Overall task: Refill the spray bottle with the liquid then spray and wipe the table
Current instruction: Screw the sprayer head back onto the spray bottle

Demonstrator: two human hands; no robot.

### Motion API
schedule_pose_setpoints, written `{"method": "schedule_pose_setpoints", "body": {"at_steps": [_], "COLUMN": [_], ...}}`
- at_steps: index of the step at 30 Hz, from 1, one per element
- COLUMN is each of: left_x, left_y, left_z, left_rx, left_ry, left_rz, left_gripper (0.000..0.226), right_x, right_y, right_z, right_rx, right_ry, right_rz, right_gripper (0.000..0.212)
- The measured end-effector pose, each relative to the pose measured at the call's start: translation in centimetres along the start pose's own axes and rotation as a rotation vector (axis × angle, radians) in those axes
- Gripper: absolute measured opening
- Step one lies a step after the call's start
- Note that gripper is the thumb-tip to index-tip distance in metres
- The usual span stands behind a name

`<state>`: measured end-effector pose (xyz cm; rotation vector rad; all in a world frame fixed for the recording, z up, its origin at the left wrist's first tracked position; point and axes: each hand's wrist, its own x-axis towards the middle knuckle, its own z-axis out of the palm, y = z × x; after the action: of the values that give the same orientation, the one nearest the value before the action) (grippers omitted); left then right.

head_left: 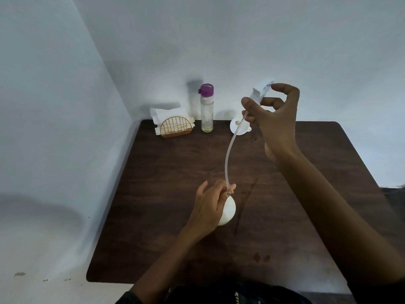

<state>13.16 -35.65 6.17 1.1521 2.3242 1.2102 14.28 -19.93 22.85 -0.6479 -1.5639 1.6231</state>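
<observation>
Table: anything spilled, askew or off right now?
No spill visible. The funnel lies tipped on its side near the back edge of the table, not in the white spray bottle. The right hand holds the sprayer head lifted out, its tube trailing down to the left hand.

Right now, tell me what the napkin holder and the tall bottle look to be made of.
napkin holder: apparently thin metal wire, gold finish, arched bars; woven-looking base, material unclear.
tall bottle: clear glass or plastic, see-through with pale liquid at the bottom; purple cap, likely plastic.
</observation>
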Motion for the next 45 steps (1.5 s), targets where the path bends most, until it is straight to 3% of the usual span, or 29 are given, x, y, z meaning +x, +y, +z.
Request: {"method": "schedule_pose_setpoints", "body": {"at_steps": [7, 10, 17, 22, 27, 32, 37, 45], "left_x": [0.3, 0.4, -0.7, -0.7, -0.5, -0.6, -0.7, -0.8], "left_y": [-1.1, -1.5, -1.9, -2.6, -2.9, -3.1, -3.4, -3.2], "left_z": [0.1, 0.4, 0.5, 0.6, 0.6, 1.1, 1.2, 1.1], "left_rx": [-0.016, -0.019, -0.211, -0.265, -0.259, -0.254, -0.229, -0.249], "left_ry": [0.030, 0.043, 0.006, 0.028, 0.024, 0.048, 0.072, 0.038], "left_rz": [-0.019, -0.017, -0.179, -0.214, -0.272, -0.335, -0.328, -0.329], "left_gripper": [0.010, 0.023, 0.019, 0.034, 0.034, 0.072, 0.049, 0.067], "right_x": [0.0, -0.2, -2.3, -4.6, -6.5, -7.3, -7.3, -6.6], "right_y": [1.9, 2.6, 4.3, 6.7, 9.8, 12.0, 12.9, 12.6], "right_z": [0.1, -0.1, 0.1, 0.3, -0.9, -2.5, -3.4, -3.8], "right_rx": [-0.073, -0.131, -0.130, -0.228, -0.338, -0.441, -0.504, -0.576], "right_ry": [0.075, 0.106, 0.064, -0.153, -0.383, -0.481, -0.556, -0.647], "right_rz": [-0.021, -0.070, -0.151, -0.103, -0.008, 0.069, 0.132, 0.104], "right_gripper": [0.059, 0.058, 0.059, 0.058, 0.055, 0.049, 0.042, 0.034]}}
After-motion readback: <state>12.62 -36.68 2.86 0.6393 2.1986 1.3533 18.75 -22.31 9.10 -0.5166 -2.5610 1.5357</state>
